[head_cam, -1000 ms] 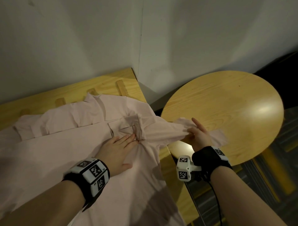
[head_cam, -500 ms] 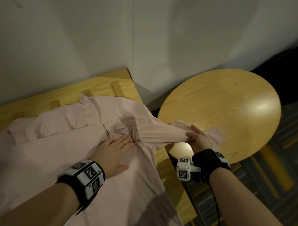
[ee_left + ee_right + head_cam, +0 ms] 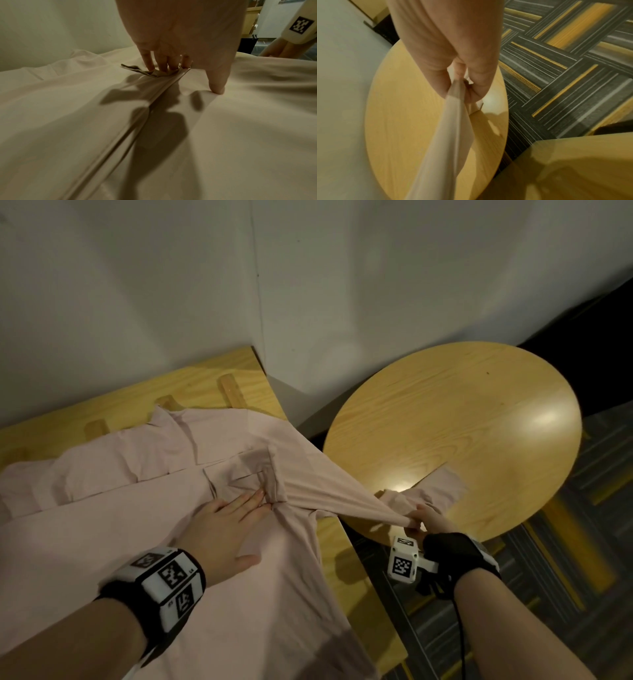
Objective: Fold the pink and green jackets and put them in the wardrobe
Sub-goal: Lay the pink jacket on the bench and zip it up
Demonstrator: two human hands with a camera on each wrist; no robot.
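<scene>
The pink jacket [image 3: 144, 535] lies spread over a pale wooden table [image 3: 212, 378] set against a white wall [image 3: 137, 285], its body covering most of the top. The left hand [image 3: 222, 525] rests flat on the cloth near the shoulder seam, fingers straight and together, pressing the fabric down. The right hand [image 3: 423, 517] grips the jacket's sleeve [image 3: 329, 491], fingers curled tight round a bunched part of it, so the sleeve runs taut from the shoulder out over the gap to a round wooden table [image 3: 479, 422] just beside the first; the cuff end [image 3: 442, 484] lies loose on the round top beyond the hand.

The head view alone shows the whole layout: both hands, both tables, the collar at the far edge, and the black wrist straps with white marker blocks.

The left wrist view shows what the head view cannot: the fingertips [image 3: 150, 67] pinning a small crumpled fold of fabric, the thumb [image 3: 217, 86] pressing the cloth apart from them, and a long raised pleat [image 3: 137, 121] running from the fingers toward the camera.

The right wrist view shows the closed hand [image 3: 462, 75] from behind, the sleeve [image 3: 450, 135] gathered into a narrow stretched band that leaves the fist toward the camera, the round table [image 3: 411, 108] under it, and a striped grey and yellow carpet [image 3: 565, 67] beside it
</scene>
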